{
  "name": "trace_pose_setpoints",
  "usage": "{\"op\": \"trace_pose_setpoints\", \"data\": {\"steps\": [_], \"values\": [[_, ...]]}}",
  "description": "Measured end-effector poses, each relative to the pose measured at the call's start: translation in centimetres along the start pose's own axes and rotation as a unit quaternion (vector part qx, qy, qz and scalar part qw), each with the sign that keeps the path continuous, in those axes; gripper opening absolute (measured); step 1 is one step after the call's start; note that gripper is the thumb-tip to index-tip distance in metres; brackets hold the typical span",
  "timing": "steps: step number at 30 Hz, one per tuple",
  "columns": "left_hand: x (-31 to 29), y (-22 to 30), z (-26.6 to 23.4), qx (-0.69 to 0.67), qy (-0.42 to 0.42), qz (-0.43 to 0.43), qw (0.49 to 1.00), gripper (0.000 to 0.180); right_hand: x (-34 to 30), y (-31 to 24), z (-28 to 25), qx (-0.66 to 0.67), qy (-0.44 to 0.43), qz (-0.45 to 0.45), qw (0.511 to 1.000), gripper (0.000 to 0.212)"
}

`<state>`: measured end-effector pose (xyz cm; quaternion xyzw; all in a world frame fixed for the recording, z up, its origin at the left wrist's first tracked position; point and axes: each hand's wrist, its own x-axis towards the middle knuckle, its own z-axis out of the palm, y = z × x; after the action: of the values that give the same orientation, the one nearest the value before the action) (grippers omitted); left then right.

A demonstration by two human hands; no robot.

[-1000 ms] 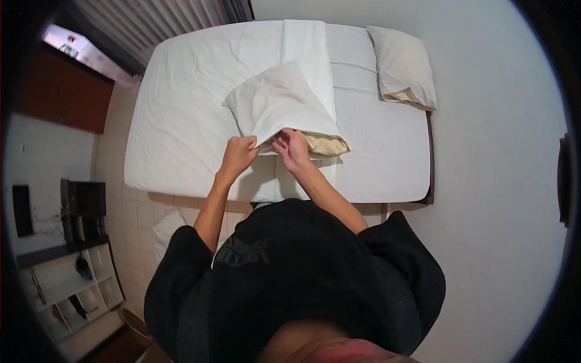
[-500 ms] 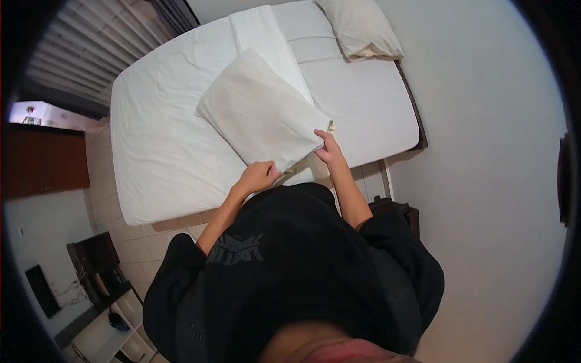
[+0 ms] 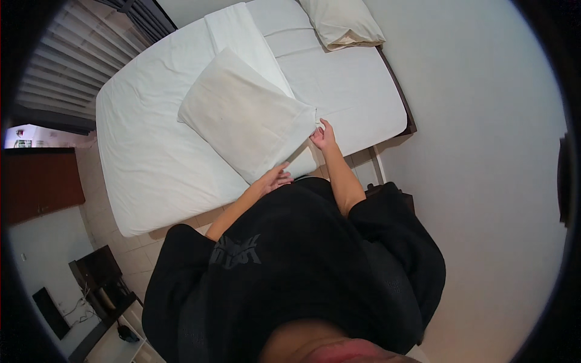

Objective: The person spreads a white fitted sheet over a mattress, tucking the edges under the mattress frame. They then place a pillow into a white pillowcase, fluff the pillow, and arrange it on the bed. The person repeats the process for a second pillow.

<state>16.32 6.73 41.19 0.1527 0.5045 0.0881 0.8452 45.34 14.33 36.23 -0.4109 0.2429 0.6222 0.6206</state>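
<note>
A pillow in a white pillowcase [image 3: 236,112] lies slantwise across the near part of the bed, its opening end toward me. My left hand [image 3: 275,177] is at the pillowcase's near lower corner, fingers stretched out and apart. Just beside the right end of the pillowcase is my right hand [image 3: 324,134], its fingers spread near the edge and not closed round the cloth. Whether its fingertips touch the edge I cannot tell. Under the pillow is a white sheet or cover [image 3: 145,139], folded back along its right side.
A second pillow [image 3: 346,24] sits at the bed's far right, by the wall [image 3: 472,151]. Dark bed frame [image 3: 396,85] shows along the right edge. Curtains [image 3: 78,66] hang at the far left, above a brown cabinet [image 3: 42,184]. A dark shelf unit [image 3: 103,278] stands lower left.
Both hands have loosened from the pillowcase's near end and their fingers have opened. The pillowcase corner by my right hand now hangs free. The whole view has shifted slightly.
</note>
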Motion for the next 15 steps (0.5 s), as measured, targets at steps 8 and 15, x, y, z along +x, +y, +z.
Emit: {"op": "trace_pose_setpoints", "data": {"steps": [8,15], "values": [[2.6,-4.6,1.8,-0.595,0.052,0.198,0.777,0.044,-0.2,-7.2,0.5,-0.217,-0.233,0.333,0.888,0.054],[0.7,-6.0,3.1,-0.662,0.062,0.307,0.681,0.009,-0.1,-4.0,5.3,-0.186,-0.194,0.144,0.952,0.047]]}}
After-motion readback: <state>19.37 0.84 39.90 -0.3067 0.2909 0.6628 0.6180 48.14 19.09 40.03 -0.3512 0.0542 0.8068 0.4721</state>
